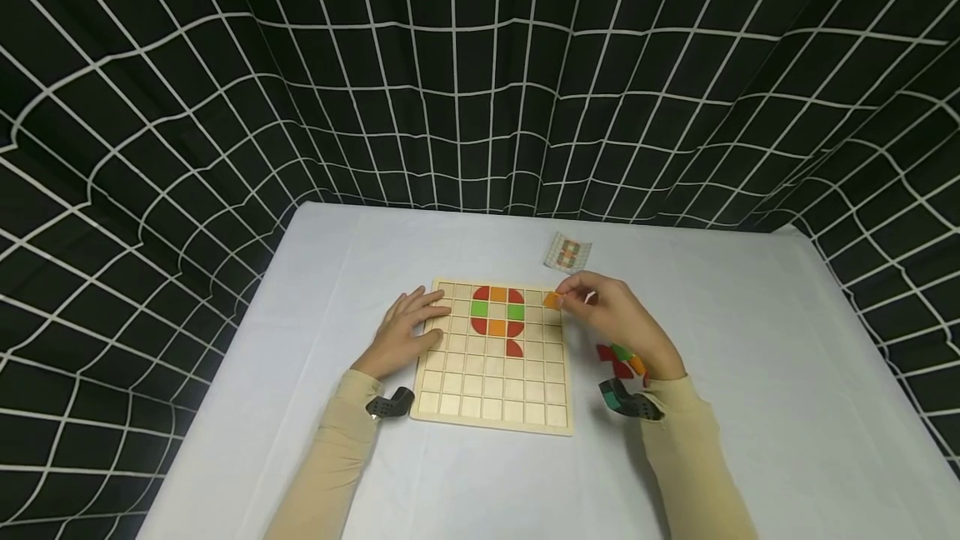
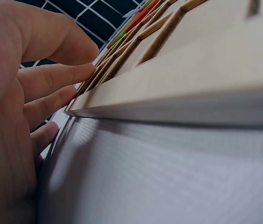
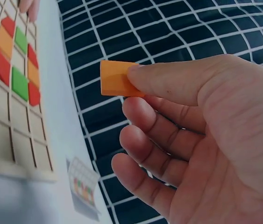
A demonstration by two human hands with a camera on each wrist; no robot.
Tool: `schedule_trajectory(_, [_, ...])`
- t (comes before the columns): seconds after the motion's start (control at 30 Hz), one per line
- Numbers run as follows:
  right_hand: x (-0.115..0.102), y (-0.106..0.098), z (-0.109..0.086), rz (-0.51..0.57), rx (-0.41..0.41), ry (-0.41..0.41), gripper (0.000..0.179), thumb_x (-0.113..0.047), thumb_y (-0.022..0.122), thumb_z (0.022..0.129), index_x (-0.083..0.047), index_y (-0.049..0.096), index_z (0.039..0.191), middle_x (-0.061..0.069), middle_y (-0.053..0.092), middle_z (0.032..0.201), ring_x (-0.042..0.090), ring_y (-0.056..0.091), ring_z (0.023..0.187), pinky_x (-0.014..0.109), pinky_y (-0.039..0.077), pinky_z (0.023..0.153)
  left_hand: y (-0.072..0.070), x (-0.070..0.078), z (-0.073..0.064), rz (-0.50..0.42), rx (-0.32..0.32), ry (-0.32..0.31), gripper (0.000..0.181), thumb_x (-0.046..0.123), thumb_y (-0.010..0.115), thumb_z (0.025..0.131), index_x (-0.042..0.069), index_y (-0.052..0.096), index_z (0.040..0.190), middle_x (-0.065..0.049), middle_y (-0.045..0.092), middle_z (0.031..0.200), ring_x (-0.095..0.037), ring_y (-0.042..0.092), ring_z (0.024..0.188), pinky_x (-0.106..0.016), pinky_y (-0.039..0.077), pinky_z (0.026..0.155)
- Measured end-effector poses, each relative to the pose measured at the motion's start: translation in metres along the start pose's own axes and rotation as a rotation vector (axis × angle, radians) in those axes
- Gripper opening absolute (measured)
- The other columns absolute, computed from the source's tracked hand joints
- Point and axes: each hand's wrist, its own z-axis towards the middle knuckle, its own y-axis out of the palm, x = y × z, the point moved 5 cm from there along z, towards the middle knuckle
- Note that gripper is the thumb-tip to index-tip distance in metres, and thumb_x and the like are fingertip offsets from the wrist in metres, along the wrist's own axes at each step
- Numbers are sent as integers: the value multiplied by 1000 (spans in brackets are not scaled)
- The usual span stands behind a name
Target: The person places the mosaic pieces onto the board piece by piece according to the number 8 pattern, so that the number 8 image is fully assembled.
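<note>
My right hand (image 1: pixel 611 311) pinches an orange square tile (image 3: pixel 115 78) between thumb and index finger, above the right side of a wooden grid board (image 1: pixel 465 386). The left hand (image 1: pixel 405 333) rests at the board's left edge, fingers fairly straight and fingertips on the rim. In the board's upper middle, red quarter-round tiles, green square tiles (image 1: pixel 516 312) and orange square tiles (image 1: pixel 498 295) form a ring around an untiled cell. Just below the ring sits one more red quarter-round tile (image 1: pixel 513 348).
Loose red, green and orange tiles (image 1: pixel 621 368) lie right of the board, partly under the right wrist. A small pattern card (image 1: pixel 568 254) lies behind the board. White cloth covers the table (image 1: pixel 360 248), and a black curtain with white grid lines (image 1: pixel 450 65) stands around it.
</note>
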Motion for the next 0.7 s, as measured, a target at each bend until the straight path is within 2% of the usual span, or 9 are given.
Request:
schedule_trajectory(0.3, [-18, 15, 12, 14, -36, -46, 15, -15, 66, 97, -8, 71, 109, 4, 70, 98, 20, 58, 91, 30, 52, 79, -1, 0, 0, -1, -4, -1, 42, 22, 63, 95, 15, 64, 136, -2, 42, 161, -29, 18, 159, -49, 1, 132])
schedule_trajectory(0.47, [-24, 28, 15, 31, -68, -100, 12, -17, 67, 97, -11, 72, 106, 0, 70, 93, 18, 59, 87, 28, 52, 76, 0, -1, 0, 4, -2, -5, 42, 23, 63, 95, 16, 64, 136, -1, 42, 161, -28, 18, 159, -48, 0, 133])
schedule_trajectory(0.7, [-27, 48, 18, 49, -112, -116, 7, -16, 67, 96, -13, 71, 101, 0, 69, 92, 15, 59, 86, 26, 52, 74, 0, -1, 0, -1, -10, -12, 42, 23, 63, 94, 16, 64, 136, -1, 42, 162, -27, 18, 159, -48, 0, 132])
